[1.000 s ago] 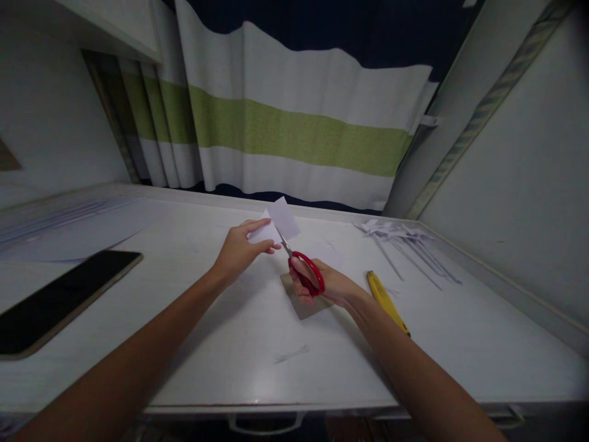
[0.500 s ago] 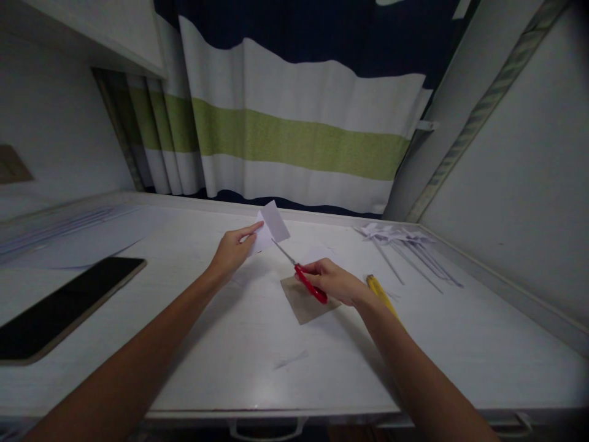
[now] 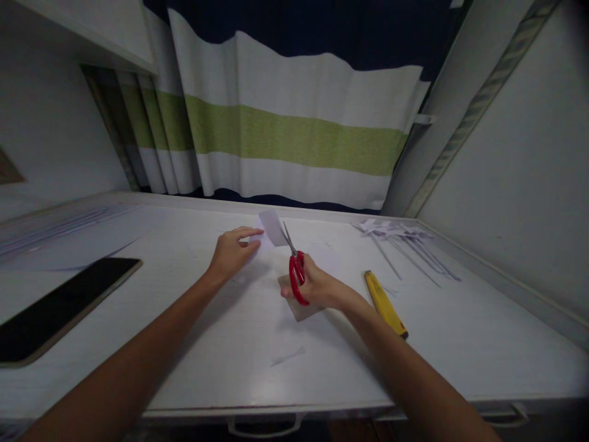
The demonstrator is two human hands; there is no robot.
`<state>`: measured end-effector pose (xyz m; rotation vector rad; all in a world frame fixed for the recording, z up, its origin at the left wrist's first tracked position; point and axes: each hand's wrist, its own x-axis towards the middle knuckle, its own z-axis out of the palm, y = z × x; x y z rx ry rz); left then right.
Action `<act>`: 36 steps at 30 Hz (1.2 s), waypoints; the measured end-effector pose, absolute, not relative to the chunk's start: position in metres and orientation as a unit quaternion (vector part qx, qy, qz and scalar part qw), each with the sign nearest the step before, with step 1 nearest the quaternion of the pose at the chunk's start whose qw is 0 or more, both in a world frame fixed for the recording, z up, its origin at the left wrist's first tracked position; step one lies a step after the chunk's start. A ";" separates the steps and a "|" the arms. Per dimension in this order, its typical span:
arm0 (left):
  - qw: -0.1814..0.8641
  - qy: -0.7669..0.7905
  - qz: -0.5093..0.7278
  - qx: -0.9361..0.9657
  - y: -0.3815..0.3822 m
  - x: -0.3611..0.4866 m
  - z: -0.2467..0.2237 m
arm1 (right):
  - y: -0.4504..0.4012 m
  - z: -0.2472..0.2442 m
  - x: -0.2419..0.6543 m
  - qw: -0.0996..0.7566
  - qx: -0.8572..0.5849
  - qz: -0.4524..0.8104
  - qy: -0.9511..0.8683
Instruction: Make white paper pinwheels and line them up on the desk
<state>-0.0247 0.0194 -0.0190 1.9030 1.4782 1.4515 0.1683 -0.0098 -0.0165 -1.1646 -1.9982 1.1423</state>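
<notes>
My left hand (image 3: 234, 252) pinches a small folded piece of white paper (image 3: 272, 228) between thumb and fingers, above the white tabletop. In my right hand (image 3: 315, 285) is a pair of scissors (image 3: 297, 270) with red handles, its fingers and thumb in the loops. The narrow blades point up and away, slightly parted, with their tips close to the paper's right side. Whether they touch the paper I cannot tell. Under my right hand lies a square brown-grey card (image 3: 301, 313), partly covered by the hand.
A yellow utility knife (image 3: 385, 304) lies right of my right forearm. Farther right is a heap of white paper pieces with thin strips (image 3: 398, 232). A dark phone-like slab (image 3: 69, 307) and paper sheets (image 3: 83, 236) are at left. Curtains (image 3: 294, 141) hang behind the table.
My right hand has turned the scissors more upright, and their handles and blades have parted. The paper in my left hand has tilted and sits slightly lower. The view has shifted a little.
</notes>
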 end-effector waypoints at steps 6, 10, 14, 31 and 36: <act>0.184 0.493 0.516 0.676 0.015 -0.020 -0.015 | -0.011 -0.001 0.179 0.221 -0.268 0.671 -0.655; 0.194 0.497 0.504 0.679 0.009 -0.016 -0.009 | -0.007 0.000 0.184 0.169 -0.290 0.727 -0.600; 0.230 0.532 0.451 0.679 0.005 -0.015 -0.004 | -0.002 -0.004 0.188 0.113 -0.332 0.740 -0.574; 0.448 0.468 0.442 0.620 0.002 -0.009 -0.006 | 0.002 -0.010 0.188 0.142 -0.329 0.764 -0.536; 0.468 0.442 0.454 0.616 0.001 -0.005 -0.008 | 0.003 -0.010 0.186 0.143 -0.317 0.769 -0.537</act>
